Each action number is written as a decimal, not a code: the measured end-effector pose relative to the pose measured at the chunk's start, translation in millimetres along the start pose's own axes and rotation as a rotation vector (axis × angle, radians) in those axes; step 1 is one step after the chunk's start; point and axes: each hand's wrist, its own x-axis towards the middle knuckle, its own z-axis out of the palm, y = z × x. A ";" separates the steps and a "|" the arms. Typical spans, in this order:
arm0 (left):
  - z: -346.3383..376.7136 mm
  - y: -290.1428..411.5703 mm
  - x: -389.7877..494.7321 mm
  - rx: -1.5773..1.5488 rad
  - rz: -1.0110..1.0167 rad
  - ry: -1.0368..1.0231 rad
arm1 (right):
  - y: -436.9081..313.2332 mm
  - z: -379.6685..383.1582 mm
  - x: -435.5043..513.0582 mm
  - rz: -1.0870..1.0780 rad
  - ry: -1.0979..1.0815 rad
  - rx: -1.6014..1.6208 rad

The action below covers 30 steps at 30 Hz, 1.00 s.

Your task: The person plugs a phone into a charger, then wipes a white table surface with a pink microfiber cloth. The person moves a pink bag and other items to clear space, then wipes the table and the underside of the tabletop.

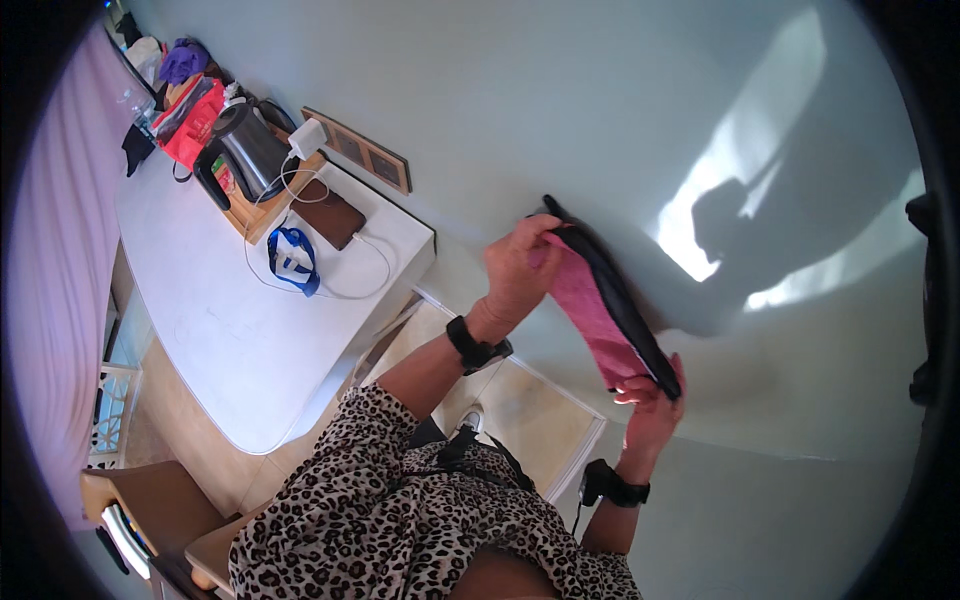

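A long pink cloth item with a black edge [585,307] is stretched between my two hands, in front of the pale wall. My left hand [523,262] grips its upper end, with the fingers folded over the pink fabric. At the lower end my right hand [651,412] holds it, thumb and fingers pinching the cloth. The black edge runs along the side facing the wall, and its tip sticks out past my left hand. What exactly the item is cannot be told. Each wrist wears a black band with a small device.
Left of me is a white table [217,322] with a blue strap [294,261], a brown phone-like item [330,214] and a white cable. An electric kettle [255,150] stands on a wooden tray [255,225] near a red bag [196,124]. A brown chair [161,499] is at lower left.
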 end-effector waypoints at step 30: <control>-37.9 3.4 102.6 0.320 0.553 0.173 | -30.5 127.3 38.4 -0.363 -0.460 -0.068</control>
